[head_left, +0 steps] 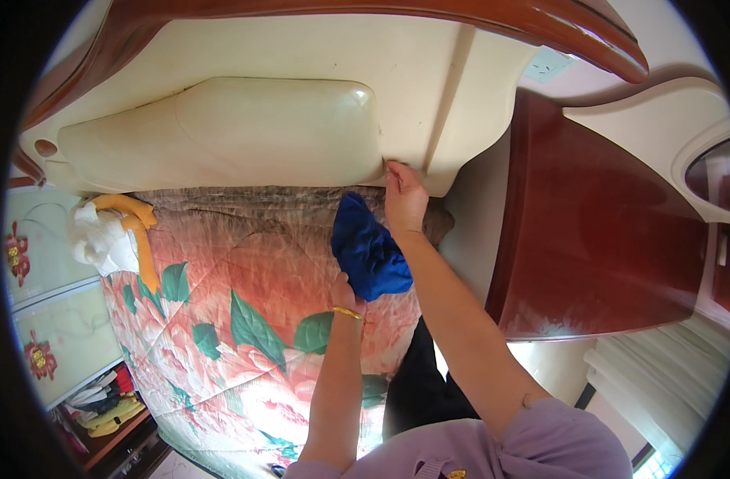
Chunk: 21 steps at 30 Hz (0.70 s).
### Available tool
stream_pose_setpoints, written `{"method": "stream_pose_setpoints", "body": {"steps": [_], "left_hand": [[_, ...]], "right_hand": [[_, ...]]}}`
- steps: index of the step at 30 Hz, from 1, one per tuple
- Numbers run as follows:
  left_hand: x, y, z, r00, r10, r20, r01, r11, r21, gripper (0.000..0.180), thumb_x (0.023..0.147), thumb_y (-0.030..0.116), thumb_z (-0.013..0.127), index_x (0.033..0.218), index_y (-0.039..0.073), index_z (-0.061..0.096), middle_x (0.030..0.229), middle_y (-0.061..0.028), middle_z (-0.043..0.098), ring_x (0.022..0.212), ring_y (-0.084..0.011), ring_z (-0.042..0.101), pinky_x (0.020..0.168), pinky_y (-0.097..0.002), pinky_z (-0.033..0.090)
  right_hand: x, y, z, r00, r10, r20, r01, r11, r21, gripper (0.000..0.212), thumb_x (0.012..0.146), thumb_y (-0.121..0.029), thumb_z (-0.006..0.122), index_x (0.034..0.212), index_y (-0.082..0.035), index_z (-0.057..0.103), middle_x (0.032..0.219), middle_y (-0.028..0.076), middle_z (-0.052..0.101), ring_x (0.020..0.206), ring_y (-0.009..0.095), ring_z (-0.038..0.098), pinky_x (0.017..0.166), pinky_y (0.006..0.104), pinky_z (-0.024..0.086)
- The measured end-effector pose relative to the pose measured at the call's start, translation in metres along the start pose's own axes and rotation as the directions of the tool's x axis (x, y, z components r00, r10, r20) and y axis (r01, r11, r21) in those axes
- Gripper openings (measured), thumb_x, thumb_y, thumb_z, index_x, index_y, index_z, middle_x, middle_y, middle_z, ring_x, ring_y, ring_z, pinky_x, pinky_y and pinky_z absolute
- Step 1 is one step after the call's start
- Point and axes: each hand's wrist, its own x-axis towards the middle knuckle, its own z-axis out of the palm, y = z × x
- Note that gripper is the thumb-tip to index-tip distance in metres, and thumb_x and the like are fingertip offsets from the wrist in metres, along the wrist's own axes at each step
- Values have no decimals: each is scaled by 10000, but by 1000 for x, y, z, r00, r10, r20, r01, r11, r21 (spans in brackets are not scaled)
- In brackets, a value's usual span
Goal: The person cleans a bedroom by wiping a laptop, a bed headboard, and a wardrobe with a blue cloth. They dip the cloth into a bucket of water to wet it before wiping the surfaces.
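Gripping a crumpled royal-blue cloth (369, 251) beside the cream padded headboard (229, 132), the left hand (346, 292) probably bunches it for control; the right hand (405, 201), curled, touches the headboard, perhaps for support; whether it pinches anything cannot be told.

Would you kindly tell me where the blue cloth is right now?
In the head view, the blue cloth is near the middle, over the right side of the flowered bedspread, between the left hand and the right hand.
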Motion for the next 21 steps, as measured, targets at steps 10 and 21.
{"method": "stream_pose_setpoints", "body": {"steps": [10,21], "left_hand": [[-1,-10,13,999,-7,50,10,999,-43,326,832,179,390,1080,-4,495,1045,-98,574,938,-233,567,798,-371,482],[-6,-8,7,999,-21,-39,20,999,-26,277,845,188,384,1021,25,523,966,-73,596,850,-200,589,682,-333,508]], "right_hand": [[-17,82,25,898,430,96,-439,889,128,225,817,-155,568,1023,-68,591,1007,87,604,798,216,589,657,313,465],[21,3,15,344,682,646,-738,-229,635,99,841,-210,575,802,-124,548,682,-35,538,596,92,507,481,225,330]]}}
